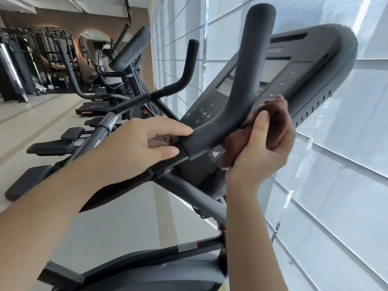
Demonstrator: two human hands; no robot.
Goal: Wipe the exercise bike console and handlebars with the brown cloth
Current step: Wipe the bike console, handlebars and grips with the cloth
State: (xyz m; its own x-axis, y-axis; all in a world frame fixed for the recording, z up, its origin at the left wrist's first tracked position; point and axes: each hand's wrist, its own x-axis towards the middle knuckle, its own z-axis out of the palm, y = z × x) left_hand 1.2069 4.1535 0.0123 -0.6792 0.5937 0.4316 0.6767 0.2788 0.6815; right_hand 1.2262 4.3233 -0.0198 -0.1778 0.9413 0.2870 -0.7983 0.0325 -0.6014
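Centrally, brown cloth point(270, 127): bunched in the right hand and pressed against the lower right part of the console face, just beside the near handlebar; we see one corner hanging below the palm.
Right hand point(262, 152): fingers closed round the cloth, thumb lying up along its near side; we read this as a firm hold on the cloth.
Console point(298, 80): dark, tilted panel with a grey screen in its upper middle; a column of numbered keys runs down its right side, the lowest partly covered by the cloth; small round buttons sit at its lower left; a vented rim runs along its right edge.
Near handlebar point(237, 85): padded dark bar rising in a curve in front of the console, its upper end blurred; its lower end meets a straight bar.
Left hand point(147, 141): fingers loosely extended, thumb and forefinger tips touching the lower end of the near handlebar; we see it grasping nothing, only resting there.
Far handlebar point(186, 68): second padded bar to the left, well apart from both hands.
Frame point(195, 198): grey tubes sloping down below the console.
Window blinds point(336, 185): pale, lined panels behind the console on the right.
Other machines point(100, 101): row of equipment along the left; a person stands at one in the distance.
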